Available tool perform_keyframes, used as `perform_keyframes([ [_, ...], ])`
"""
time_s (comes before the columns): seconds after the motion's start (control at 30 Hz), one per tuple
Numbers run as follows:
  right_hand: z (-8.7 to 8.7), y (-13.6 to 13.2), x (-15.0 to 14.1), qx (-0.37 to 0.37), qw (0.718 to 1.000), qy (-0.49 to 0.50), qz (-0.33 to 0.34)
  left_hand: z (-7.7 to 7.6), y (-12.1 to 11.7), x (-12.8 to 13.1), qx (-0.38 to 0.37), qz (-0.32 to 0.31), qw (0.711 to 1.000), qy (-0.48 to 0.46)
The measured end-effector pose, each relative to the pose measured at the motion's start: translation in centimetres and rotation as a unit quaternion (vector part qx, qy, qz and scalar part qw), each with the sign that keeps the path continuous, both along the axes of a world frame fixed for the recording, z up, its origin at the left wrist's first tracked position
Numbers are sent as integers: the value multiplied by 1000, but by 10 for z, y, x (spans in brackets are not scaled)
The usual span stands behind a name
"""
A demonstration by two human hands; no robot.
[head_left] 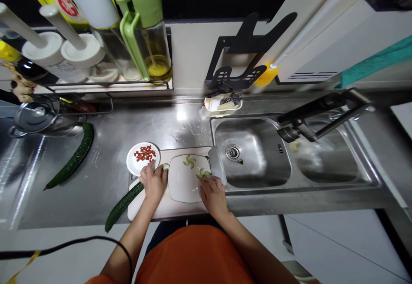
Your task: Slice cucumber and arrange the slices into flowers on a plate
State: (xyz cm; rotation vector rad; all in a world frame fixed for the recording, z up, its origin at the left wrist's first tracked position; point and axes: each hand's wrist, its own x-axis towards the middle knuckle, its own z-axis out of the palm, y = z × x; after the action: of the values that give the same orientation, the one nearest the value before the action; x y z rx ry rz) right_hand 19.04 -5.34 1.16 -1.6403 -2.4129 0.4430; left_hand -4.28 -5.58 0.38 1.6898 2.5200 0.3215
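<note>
Head view: a square plate [182, 185] sits on a pale cutting board [138, 206], which lies on the steel tabletop [106, 155]. Just left of the square plate, the left hand [154, 184] is closed in a narrow hold around a cut cucumber [120, 209] — its dark green length slants down and away from the square plate, past the board's left side, while a pale cut end shows at the fingertips beside the plate's left rim. At the square plate's right side is the right hand [213, 193], fingers bent and close together, their tips at a small fan of cucumber slices [203, 173]; whether they pinch any of these I cannot tell. A second fan of slices [189, 161] lies on the square plate's far part. Just right of the plate is a broad grey blade [217, 162], its handle hidden. A round plate [131, 160] of red diced bits [144, 153] stands left of the square plate's far corner; well beyond it on that side lies a whole cucumber [72, 161]. Right of the square plate — past the blade — is the steel sink [264, 164].
</note>
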Motion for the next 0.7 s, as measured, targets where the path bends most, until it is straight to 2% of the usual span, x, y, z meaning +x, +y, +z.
perform_keyframes([
  [0.17,0,-2,-1,-3,1000,1,13,-1,2,3,-10,-7,1000,-2],
  [0.47,1,-3,-4,15,1000,18,17,1,7,3,-8,22,1000,-14],
  [0.7,-1,-3,-7,7,999,44,21,1,8,-1,0,41,997,-59],
])
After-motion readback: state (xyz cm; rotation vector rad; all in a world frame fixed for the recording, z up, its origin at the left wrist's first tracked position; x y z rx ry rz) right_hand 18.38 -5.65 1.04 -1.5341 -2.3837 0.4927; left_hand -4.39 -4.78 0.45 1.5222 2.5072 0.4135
